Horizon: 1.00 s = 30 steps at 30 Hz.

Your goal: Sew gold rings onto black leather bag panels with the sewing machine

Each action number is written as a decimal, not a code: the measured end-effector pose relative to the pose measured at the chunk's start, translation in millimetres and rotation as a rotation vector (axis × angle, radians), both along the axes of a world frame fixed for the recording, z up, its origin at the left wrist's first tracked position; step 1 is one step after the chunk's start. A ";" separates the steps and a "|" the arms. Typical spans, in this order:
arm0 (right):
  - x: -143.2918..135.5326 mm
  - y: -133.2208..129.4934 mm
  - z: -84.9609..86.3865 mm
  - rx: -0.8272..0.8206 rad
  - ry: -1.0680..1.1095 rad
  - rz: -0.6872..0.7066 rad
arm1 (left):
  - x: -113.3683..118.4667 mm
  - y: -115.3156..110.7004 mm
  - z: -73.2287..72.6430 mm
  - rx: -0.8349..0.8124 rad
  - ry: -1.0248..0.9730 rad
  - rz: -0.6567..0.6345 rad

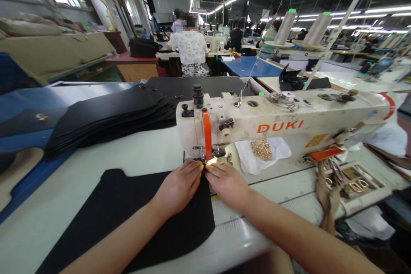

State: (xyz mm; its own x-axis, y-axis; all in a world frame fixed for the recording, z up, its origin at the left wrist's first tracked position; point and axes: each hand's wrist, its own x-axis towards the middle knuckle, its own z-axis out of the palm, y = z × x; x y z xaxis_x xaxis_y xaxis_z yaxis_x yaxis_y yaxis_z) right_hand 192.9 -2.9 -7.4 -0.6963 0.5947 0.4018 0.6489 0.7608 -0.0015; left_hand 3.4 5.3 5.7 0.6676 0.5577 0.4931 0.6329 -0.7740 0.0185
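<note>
A large black fabric panel [138,205] lies on the white sewing table, its right corner under the needle area of a white sewing machine [279,124] marked DUKI. My left hand [181,184] rests on the panel with its fingers pressed together, tips close to the presser foot. From the right, my right hand [226,182] meets it there, fingers closed and bent at the panel's edge. Both sets of fingertips nearly touch below the orange guard [207,135], lit by a small lamp. The fingers cover the stitching spot and any small part there.
A stack of black panels [112,113] lies at the left. Small gold metal pieces [261,149] sit on a white cloth under the machine arm. A parts tray [362,188] with gold buckles stands at right. Thread cones [285,28] rise behind; a co-worker [192,47] sits ahead.
</note>
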 end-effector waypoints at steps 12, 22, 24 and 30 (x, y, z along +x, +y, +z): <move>2.2 -24.0 4.5 0.011 0.042 0.131 | -2.2 -11.5 1.4 -0.036 -0.041 -0.043; 1.2 -21.2 3.4 0.002 0.032 0.119 | -0.7 -2.5 10.2 -0.018 0.077 -0.090; 1.3 -21.4 3.1 0.004 0.034 0.117 | 0.1 -3.2 10.6 0.016 0.082 -0.099; 1.0 -21.5 2.3 0.008 0.047 0.122 | -0.3 -3.9 7.9 0.063 0.081 -0.093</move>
